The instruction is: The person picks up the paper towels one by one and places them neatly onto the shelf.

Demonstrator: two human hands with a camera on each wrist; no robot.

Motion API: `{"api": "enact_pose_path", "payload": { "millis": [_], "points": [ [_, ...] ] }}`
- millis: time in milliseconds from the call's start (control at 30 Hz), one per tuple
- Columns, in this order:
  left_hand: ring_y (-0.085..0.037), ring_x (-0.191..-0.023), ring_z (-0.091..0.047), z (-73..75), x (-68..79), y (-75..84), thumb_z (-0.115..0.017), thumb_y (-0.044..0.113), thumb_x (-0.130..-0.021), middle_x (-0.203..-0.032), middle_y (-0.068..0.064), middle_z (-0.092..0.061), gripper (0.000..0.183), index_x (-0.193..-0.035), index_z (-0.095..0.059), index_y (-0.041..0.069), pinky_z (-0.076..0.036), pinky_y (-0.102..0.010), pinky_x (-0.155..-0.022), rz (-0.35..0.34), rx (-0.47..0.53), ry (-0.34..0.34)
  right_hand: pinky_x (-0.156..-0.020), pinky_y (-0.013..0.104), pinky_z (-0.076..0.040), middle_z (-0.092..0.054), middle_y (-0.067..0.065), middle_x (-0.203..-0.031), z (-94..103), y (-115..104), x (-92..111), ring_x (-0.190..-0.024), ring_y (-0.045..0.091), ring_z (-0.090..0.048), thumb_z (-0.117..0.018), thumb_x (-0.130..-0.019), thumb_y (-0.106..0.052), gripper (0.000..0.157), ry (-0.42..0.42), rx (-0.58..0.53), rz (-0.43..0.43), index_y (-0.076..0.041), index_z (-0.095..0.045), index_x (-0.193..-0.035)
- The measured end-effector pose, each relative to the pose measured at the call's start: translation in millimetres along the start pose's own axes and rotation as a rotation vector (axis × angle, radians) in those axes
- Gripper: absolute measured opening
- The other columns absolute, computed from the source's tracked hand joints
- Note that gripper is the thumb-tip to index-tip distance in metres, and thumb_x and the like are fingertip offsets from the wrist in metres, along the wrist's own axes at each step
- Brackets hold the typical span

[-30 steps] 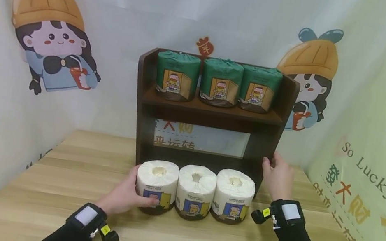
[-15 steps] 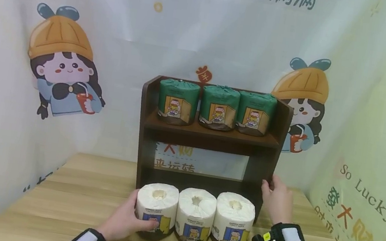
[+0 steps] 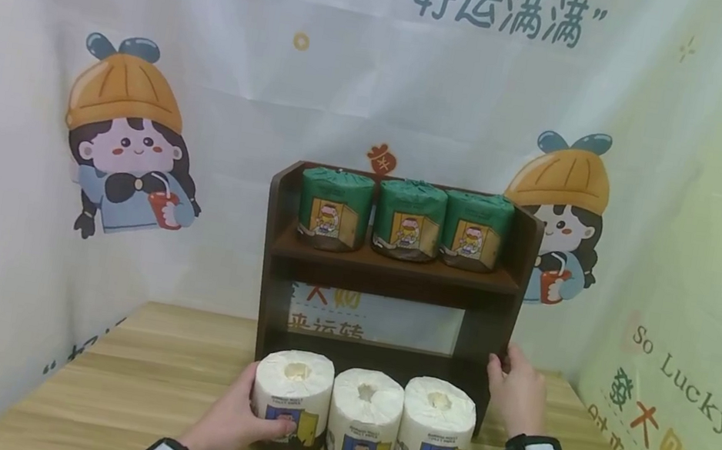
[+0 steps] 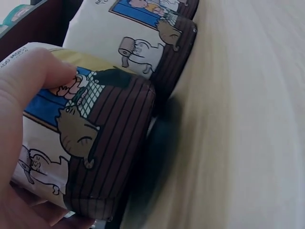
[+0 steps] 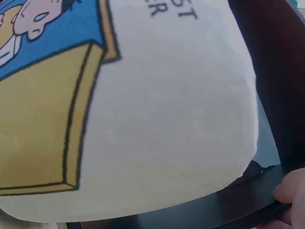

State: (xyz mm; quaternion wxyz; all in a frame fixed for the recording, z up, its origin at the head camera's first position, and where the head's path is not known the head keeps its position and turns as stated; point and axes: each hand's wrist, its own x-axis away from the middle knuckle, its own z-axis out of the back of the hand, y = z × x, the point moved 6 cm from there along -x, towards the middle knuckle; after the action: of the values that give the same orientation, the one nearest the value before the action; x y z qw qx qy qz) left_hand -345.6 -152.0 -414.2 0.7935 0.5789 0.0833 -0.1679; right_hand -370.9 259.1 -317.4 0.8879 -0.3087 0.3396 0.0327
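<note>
Three white-wrapped toilet paper rolls stand in a row before a dark brown two-tier shelf. My left hand grips the left toilet paper roll, thumb across its printed front and the other fingers round its far side. That roll sits slightly higher than the middle roll and the right roll; a dark shadow shows under its base in the left wrist view. My right hand pinches the front edge of the shelf's right side panel, with the thumb on the edge in the right wrist view.
Three green-wrapped toilet paper rolls stand on the upper tier. The lower tier lies behind the white rolls. A wood-grain table carries everything, and a printed cloth encloses the back and sides.
The head view has tilted up, so the scene sits lower. The left white roll has risen slightly in my left hand relative to its neighbours. My right hand keeps its hold on the shelf.
</note>
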Motion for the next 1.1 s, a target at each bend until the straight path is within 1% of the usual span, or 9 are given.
{"api": "enact_pose_path", "payload": {
  "millis": [100, 200, 333, 500, 600, 800, 1000, 1100],
  "points": [
    [-0.024, -0.107, -0.056, 0.9, -4.6, 4.6, -0.093, 0.017, -0.067, -0.129, -0.012, -0.051, 0.097, -0.143, -0.034, 0.009, -0.051, -0.046, -0.091, 0.005, 0.005, 0.023, -0.073, 0.057, -0.055, -0.066, 0.029, -0.105, -0.9, 1.0, -0.9, -0.090, 0.042, -0.064, -0.060, -0.100, -0.010, 0.021, 0.005, 0.001, 0.001, 0.004, -0.058, -0.116],
    [-0.024, -0.108, -0.055, -0.2, -6.0, 5.3, -0.093, 0.021, -0.067, -0.129, -0.013, -0.052, 0.098, -0.143, -0.033, 0.007, -0.050, -0.047, -0.091, 0.013, -0.025, 0.068, -0.074, 0.057, -0.055, -0.066, 0.029, -0.107, -3.8, 1.9, 0.6, -0.091, 0.043, -0.063, -0.059, -0.100, -0.010, 0.024, -0.006, 0.005, -0.005, 0.005, -0.058, -0.118],
    [-0.023, -0.108, -0.055, -3.2, -12.9, 6.8, -0.094, 0.023, -0.066, -0.126, -0.012, -0.052, 0.097, -0.141, -0.033, 0.006, -0.050, -0.044, -0.090, 0.006, -0.070, 0.122, -0.075, 0.057, -0.055, -0.065, 0.029, -0.109, -5.6, 3.3, 0.3, -0.093, 0.043, -0.063, -0.058, -0.101, -0.012, 0.025, -0.013, 0.012, -0.015, 0.003, -0.057, -0.120],
    [-0.024, -0.109, -0.054, -6.9, -19.6, 12.2, -0.093, 0.024, -0.066, -0.126, -0.013, -0.052, 0.099, -0.141, -0.032, 0.005, -0.050, -0.046, -0.090, 0.011, -0.101, 0.158, -0.074, 0.056, -0.055, -0.065, 0.029, -0.109, -6.2, 6.3, -1.8, -0.092, 0.044, -0.063, -0.058, -0.101, -0.012, 0.026, 0.009, 0.022, -0.005, 0.003, -0.057, -0.121],
    [-0.025, -0.109, -0.054, -9.2, -23.7, 15.0, -0.093, 0.024, -0.066, -0.126, -0.014, -0.052, 0.099, -0.142, -0.032, 0.003, -0.050, -0.047, -0.090, -0.001, -0.112, 0.176, -0.073, 0.056, -0.056, -0.065, 0.029, -0.108, -5.8, 5.5, -1.5, -0.092, 0.044, -0.063, -0.058, -0.101, -0.012, 0.025, 0.015, 0.024, 0.001, 0.004, -0.057, -0.121],
    [-0.025, -0.105, -0.055, -18.6, -35.6, 8.2, -0.092, 0.026, -0.067, -0.124, -0.014, -0.053, 0.099, -0.141, -0.032, 0.003, -0.051, -0.043, -0.086, 0.002, -0.137, 0.195, -0.073, 0.058, -0.055, -0.066, 0.029, -0.104, -4.6, 7.5, 2.8, -0.091, 0.044, -0.063, -0.057, -0.101, -0.012, 0.021, 0.027, 0.040, 0.007, 0.005, -0.058, -0.114],
    [-0.026, -0.109, -0.052, -22.5, -48.8, 3.6, -0.091, 0.023, -0.069, -0.128, -0.015, -0.047, 0.101, -0.145, -0.027, 0.002, -0.050, -0.046, -0.089, 0.011, -0.127, 0.188, -0.074, 0.058, -0.055, -0.066, 0.028, -0.106, -3.8, 6.3, 1.2, -0.093, 0.043, -0.063, -0.058, -0.101, -0.013, 0.021, 0.024, 0.040, 0.014, 0.004, -0.058, -0.114],
    [-0.027, -0.108, -0.053, -22.0, -55.3, 0.3, -0.090, 0.024, -0.070, -0.127, -0.016, -0.048, 0.101, -0.145, -0.027, 0.001, -0.050, -0.047, -0.089, 0.011, -0.140, 0.184, -0.074, 0.058, -0.055, -0.067, 0.027, -0.105, -3.3, 4.9, -0.4, -0.093, 0.043, -0.063, -0.057, -0.101, -0.013, 0.019, 0.021, 0.037, 0.016, 0.003, -0.058, -0.111]
  ]
}}
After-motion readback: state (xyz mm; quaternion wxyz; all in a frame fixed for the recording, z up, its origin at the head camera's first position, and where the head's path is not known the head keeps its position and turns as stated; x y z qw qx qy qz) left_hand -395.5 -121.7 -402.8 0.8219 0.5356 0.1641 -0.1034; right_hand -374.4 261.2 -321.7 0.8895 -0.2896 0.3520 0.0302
